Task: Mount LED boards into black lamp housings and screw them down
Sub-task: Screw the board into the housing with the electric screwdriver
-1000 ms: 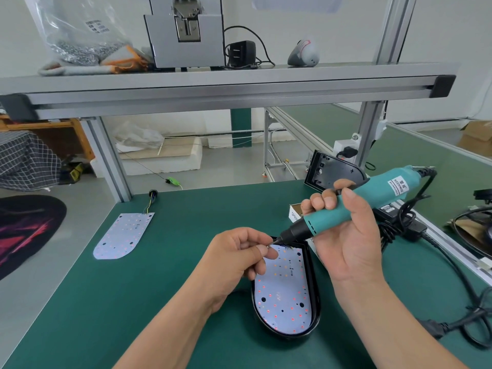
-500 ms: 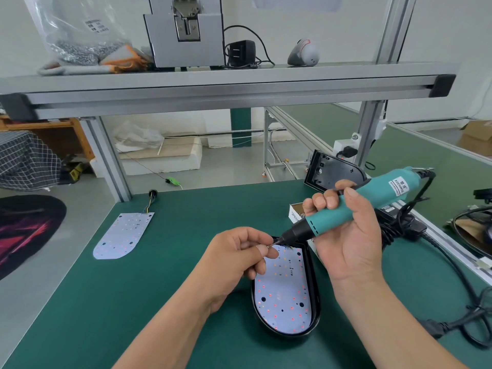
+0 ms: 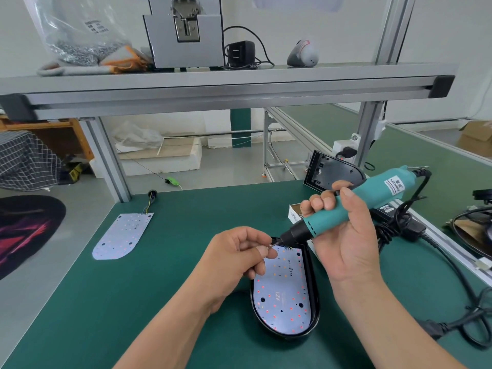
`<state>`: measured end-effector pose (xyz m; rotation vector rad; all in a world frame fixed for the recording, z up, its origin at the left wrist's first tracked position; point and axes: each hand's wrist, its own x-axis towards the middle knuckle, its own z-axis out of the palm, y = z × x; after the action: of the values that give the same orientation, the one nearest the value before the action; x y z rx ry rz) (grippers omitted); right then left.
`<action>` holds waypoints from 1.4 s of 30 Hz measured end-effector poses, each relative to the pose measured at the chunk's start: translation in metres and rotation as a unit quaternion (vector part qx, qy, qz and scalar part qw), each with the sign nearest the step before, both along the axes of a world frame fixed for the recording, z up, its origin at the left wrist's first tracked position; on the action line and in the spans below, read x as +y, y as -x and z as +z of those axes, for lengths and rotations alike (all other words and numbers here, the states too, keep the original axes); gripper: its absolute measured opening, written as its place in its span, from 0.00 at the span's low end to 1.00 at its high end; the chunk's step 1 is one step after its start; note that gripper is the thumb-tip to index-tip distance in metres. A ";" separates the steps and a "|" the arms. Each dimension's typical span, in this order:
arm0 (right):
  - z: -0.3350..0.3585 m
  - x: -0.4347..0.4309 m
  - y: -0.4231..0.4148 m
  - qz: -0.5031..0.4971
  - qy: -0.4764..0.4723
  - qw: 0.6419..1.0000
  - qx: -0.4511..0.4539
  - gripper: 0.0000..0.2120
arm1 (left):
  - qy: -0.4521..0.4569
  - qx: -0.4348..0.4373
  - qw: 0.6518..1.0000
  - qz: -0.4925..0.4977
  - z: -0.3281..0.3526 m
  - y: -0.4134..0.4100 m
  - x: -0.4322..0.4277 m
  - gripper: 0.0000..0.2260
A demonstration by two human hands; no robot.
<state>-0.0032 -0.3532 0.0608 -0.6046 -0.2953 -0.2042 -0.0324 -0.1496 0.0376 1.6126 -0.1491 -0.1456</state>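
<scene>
Green table (image 3: 159,302): right hand (image 3: 346,243) grasps a teal electric screwdriver (image 3: 354,206), left hand (image 3: 234,257) pinches a tiny silver screw (image 3: 270,246) at its tip.

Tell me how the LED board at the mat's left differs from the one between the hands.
The left board lies bare on the mat; the near board sits in a black housing. The left board is untouched; a screwdriver points at the near board's far end. Both are white, same outline.

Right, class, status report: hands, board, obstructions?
Right hand gripping screwdriver; left hand pinching screw at bit. LED board seated in housing. Nothing in the way.
</scene>
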 end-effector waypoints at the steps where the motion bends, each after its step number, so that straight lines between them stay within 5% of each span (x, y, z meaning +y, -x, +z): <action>1: 0.000 0.001 0.000 -0.003 0.004 1.000 -0.001 0.02 | -0.008 -0.007 1.000 0.004 0.000 0.000 0.000 0.07; 12: -0.004 0.003 -0.003 -0.028 -0.023 0.998 0.043 0.04 | -0.061 -0.024 0.998 0.021 0.004 0.004 -0.005 0.09; 21: -0.004 -0.001 -0.005 -0.038 -0.050 0.996 0.058 0.04 | -0.003 0.019 0.995 0.101 0.011 0.001 0.001 0.13; 25: -0.004 -0.012 -0.010 -0.055 -0.043 0.996 0.062 0.04 | -0.218 -0.016 0.955 0.199 0.006 -0.005 0.012 0.07; 31: -0.012 -0.034 -0.019 -0.099 -0.001 0.991 0.092 0.04 | -0.369 0.039 0.925 0.084 -0.001 0.005 -0.001 0.25; 36: -0.016 -0.042 -0.026 -0.124 0.038 0.988 0.088 0.06 | -0.332 0.068 0.940 0.045 -0.006 0.008 -0.008 0.15; 42: -0.018 -0.037 -0.025 -0.126 0.089 0.986 0.061 0.06 | -0.304 0.085 0.948 0.041 -0.006 0.007 -0.007 0.17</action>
<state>0.0215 -0.3903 0.0431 -0.8285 -0.1184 -0.3853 -0.0393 -0.1566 0.0312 2.2067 0.1122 -0.2855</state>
